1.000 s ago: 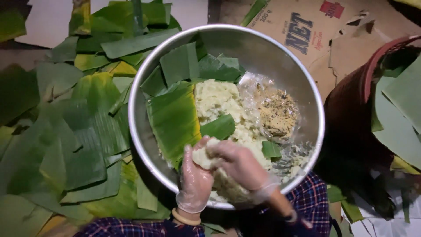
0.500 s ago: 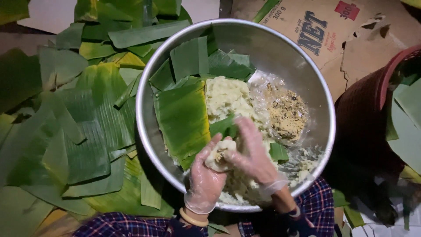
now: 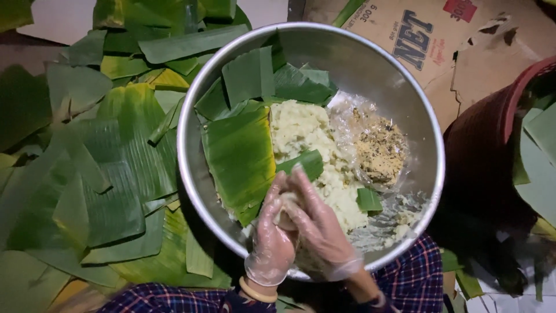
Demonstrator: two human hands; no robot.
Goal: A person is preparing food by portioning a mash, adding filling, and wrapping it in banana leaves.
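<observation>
**Head view: both gloved hands close on a lump of dough at the bowl's near rim**

Loose banana leaves (image 3: 98, 174) lie spread across the ground at about 9 o'clock from the steel bowl (image 3: 370, 52). Inside the bowl, one broad leaf (image 3: 240, 156) lies with its long axis running from 12 to 6 o'clock, just beside the pale dough mass (image 3: 307, 145) at its right edge.

The left hand (image 3: 272, 237), in a thin clear glove, comes up from 6 o'clock with its fingers cupped under a small dough lump (image 3: 285, 210). The right hand (image 3: 315, 223), also gloved, lies over the lump from the 4 o'clock side, fingers pointing toward 11 o'clock. The two hands are pressed together around the lump, so only a sliver of it shows between them, above the bowl's near rim.

The dough mass sits at 12 o'clock from the hands, very near. A brownish crumbly filling (image 3: 379, 150) lies farther off at 1 o'clock, nearer the right hand.
</observation>
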